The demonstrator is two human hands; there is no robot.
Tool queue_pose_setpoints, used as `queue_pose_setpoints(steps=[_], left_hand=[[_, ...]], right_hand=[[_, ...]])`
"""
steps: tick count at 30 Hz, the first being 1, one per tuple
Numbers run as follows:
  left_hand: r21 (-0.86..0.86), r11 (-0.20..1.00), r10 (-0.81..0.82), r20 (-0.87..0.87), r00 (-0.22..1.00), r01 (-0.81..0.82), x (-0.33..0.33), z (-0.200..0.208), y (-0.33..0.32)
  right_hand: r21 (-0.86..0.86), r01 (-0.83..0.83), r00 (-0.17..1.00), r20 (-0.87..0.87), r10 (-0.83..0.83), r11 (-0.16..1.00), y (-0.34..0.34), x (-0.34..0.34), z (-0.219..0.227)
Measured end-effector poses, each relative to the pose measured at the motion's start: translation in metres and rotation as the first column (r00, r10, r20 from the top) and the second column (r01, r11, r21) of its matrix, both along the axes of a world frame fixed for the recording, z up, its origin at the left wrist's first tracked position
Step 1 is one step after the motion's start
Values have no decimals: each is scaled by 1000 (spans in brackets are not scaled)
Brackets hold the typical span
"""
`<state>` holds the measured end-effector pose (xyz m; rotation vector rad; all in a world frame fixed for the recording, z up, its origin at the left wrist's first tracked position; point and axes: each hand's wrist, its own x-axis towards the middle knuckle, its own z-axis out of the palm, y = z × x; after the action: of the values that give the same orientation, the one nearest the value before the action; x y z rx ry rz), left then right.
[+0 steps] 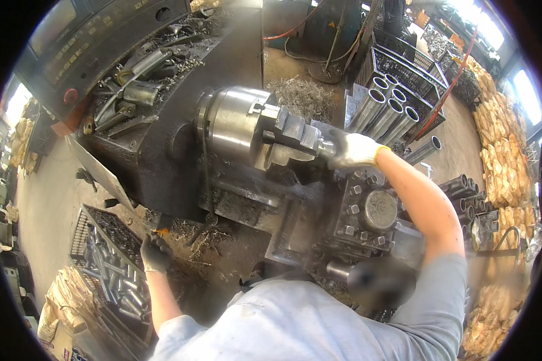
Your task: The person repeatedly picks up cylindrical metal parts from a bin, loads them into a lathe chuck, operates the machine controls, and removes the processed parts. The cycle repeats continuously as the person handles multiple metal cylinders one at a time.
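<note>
My right hand (356, 150), in a white glove, is closed round the outer end of a short metal workpiece (325, 148). That piece sits at the jaws (292, 133) of the lathe chuck (235, 123), and the glove hides most of it. Low on the left, my left hand (156, 254) wears a dark grey glove. Its fingers look curled beside the front lower corner of the lathe, near a small orange patch (162, 231); what they hold, if anything, is hidden. Between my body and the chuck is the square tool post (370, 207) with several bolts.
Scrap and metal parts lie on the lathe headstock (162, 150). Several steel tubes (382, 108) stand beyond my right hand, by a black crate (403, 75). A crate (90, 219) of short metal tubes is at lower left. Metal shavings (304, 96) cover the floor behind.
</note>
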<state>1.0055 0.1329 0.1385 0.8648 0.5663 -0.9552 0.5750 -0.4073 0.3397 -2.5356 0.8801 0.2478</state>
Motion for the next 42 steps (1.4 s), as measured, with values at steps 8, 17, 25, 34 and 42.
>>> queue_pose_setpoints(steps=[8, 17, 25, 34, 42], left_hand=[[282, 959, -130, 440, 889, 1, 10, -32, -12], [-82, 794, -348, 750, -562, -602, -28, 143, -66], [501, 433, -899, 295, -323, -750, 88, 356, -260], [-163, 894, -314, 434, -844, -416, -51, 303, -187], [902, 398, -856, 430, -288, 164, -275, 51, 34]], right_hand=[[155, 600, 572, 603, -556, 785, 107, -141, 94], [165, 865, 132, 837, -532, 474, 244, -219, 27], [341, 831, 32, 759, -650, 440, 330, -233, -10], [267, 833, 161, 721, -674, 484, 380, -236, -4], [557, 545, 326, 547, -771, 626, 344, -214, -54]])
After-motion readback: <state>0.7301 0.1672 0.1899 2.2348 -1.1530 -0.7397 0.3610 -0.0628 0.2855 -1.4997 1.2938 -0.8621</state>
